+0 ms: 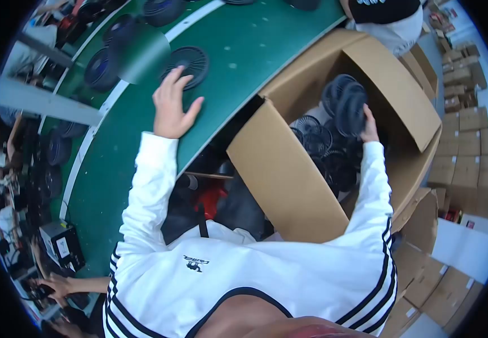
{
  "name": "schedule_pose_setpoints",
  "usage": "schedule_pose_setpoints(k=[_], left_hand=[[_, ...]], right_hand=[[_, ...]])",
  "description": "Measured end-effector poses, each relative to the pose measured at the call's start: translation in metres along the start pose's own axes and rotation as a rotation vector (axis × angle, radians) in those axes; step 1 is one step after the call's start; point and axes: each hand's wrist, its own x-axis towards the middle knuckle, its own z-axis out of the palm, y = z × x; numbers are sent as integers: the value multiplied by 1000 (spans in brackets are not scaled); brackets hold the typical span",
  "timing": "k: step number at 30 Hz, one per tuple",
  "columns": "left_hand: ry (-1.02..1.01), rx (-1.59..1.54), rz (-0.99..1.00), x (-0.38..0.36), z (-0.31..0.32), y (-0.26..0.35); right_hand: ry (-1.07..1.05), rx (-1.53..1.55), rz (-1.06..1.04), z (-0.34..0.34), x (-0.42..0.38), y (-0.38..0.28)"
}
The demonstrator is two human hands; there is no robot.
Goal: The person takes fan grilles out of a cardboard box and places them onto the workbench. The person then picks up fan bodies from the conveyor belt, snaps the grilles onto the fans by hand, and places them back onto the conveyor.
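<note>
My left hand [173, 104] is over the green table with its fingers spread, the fingertips at the near edge of a round black slotted part [189, 66] that lies flat. Inside the open cardboard box [289, 174] on the right, my right hand [370, 125] grips black round parts [350, 107] that overlap each other. Its fingers are partly hidden behind them. Below these, several more black ribbed round parts [314, 138] lie in the box.
More dark round parts [102, 69] sit along the curved green table [244, 62]. A grey metal bar [47, 104] crosses at left. A black device [63, 247] stands lower left, near another person's hand [58, 286]. Stacked cartons [469, 141] stand right; another person is behind the box.
</note>
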Motion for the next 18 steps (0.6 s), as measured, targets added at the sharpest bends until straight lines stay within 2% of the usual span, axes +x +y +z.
schedule_pose_setpoints(k=[1, 3, 5, 7, 11, 13, 16, 18], left_hand=[[26, -46, 7, 1, -1, 1], [26, -108, -45, -1, 2, -1], [7, -182, -110, -4, 1, -3], [18, -223, -138, -5, 1, -5], [-29, -236, -157, -2, 3, -6], [1, -231, -113, 8, 10, -11], [59, -217, -66, 33, 26, -6], [90, -121, -94, 39, 37, -11]], right_hand=[[-29, 0, -45, 6, -6, -13], [-306, 71, -110, 47, -6, -34], [-456, 135, -120, 148, -25, -45], [-343, 29, -111, 220, -8, -40], [-421, -244, -99, 362, 24, 2], [-226, -225, -110, 437, 9, 41], [-366, -238, -102, 455, 16, 55], [-337, -463, -288, 452, 7, 52]])
